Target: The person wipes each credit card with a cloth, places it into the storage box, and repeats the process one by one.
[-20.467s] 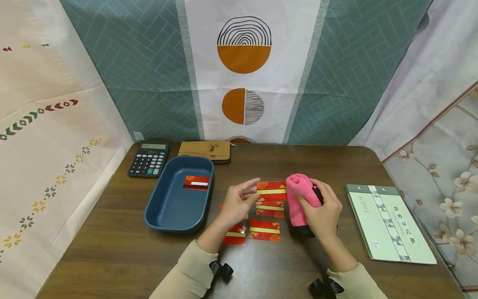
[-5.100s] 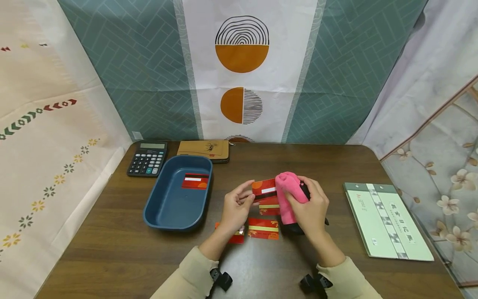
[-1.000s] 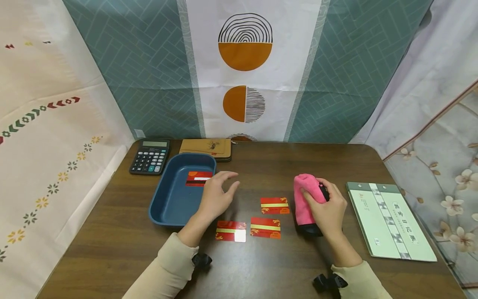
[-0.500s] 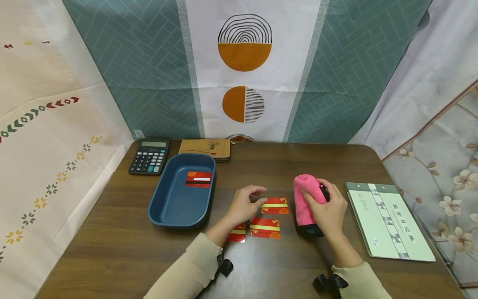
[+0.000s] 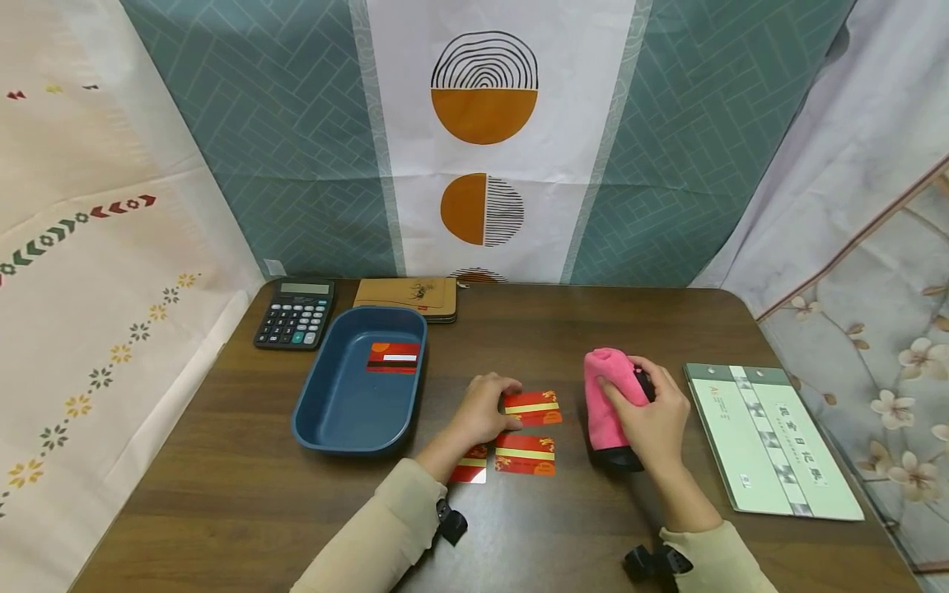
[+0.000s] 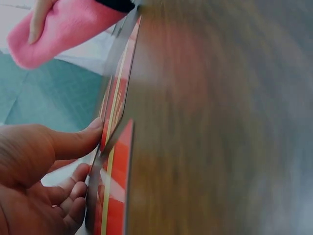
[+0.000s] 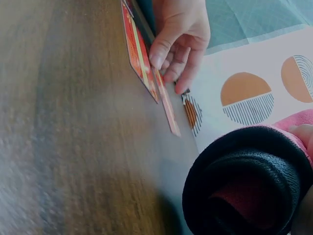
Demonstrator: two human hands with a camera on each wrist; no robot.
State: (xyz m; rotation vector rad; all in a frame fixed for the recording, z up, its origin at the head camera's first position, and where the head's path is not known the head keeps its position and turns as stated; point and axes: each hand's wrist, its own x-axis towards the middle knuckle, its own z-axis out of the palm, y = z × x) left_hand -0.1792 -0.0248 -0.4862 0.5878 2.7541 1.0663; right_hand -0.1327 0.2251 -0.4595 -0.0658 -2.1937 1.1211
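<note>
1. Okay, I'm pinching the upper red card (image 5: 535, 408) by its left end with my left hand (image 5: 482, 412), thumb near the close corner, fingers near the far one; the hold is looking narrow. I can't tell whether the card is lying flat on the tabletop (image 5: 563, 535) or tilting slightly off it.
2. My right hand (image 5: 656, 416) is gripping a pink plush bundle (image 5: 602, 420); its black, leathery-looking end is facing my way. It's sitting right of the card, not touching it.
3. Two more are lying nearer me: the lower right card (image 5: 525, 455), and the lower left card (image 5: 470, 472), only partly showing.
4. A dark-striped card (image 5: 391, 357) is lying in the blue tray (image 5: 344, 412), far right part.
5. I'm reading the step in hand as picking up a card, probably for wiping.
6. The next move is likely calling for raising the card cleanly, not nudging its neighbours, then bringing it to the plush, right grip firm.
7. Calculator (image 5: 295, 315), brown notebook (image 5: 404, 294) and green cash journal (image 5: 764, 445) are sitting apart from both hands; I'm ignoring those.
</note>
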